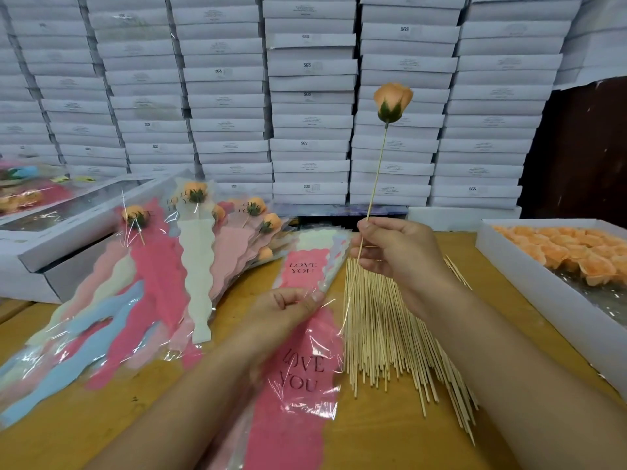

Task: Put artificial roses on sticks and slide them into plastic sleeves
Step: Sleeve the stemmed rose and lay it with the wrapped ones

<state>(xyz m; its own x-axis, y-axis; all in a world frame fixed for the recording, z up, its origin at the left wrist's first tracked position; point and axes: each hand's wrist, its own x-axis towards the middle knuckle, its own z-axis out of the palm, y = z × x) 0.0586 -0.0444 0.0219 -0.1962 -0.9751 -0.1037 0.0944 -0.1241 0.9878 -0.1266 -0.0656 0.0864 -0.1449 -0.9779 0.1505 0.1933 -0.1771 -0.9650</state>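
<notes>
Many white boxes [310,96] are stacked high like a wall at the back, and some have small letters on them. In front of them I see a yellow wooden table [169,412]. On the right side of the table sits a white tray [529,276] full of orange rose heads [573,252]. On the left lies a pile of finished roses in sleeves [176,252], pink, blue and cream, with a big white box [68,228] behind them. In the middle lies a heap of thin wooden sticks [390,337], spread out like a fan. My right hand [400,256] pinches one stick [375,184] low down and holds it up, tilted a little to the right. On top of that stick sits an orange rose [393,101] with green leaves under its petals. The rose is high in the air, in front of the boxes. My left hand [288,310] has its fingers curled and grips the top edge of a clear plastic sleeve [302,371]. This sleeve has a pink wavy part inside and the dark words LOVE YOU on it. It lies just beside the sticks, on a stack of empty sleeves [315,252] that reaches toward the back.
</notes>
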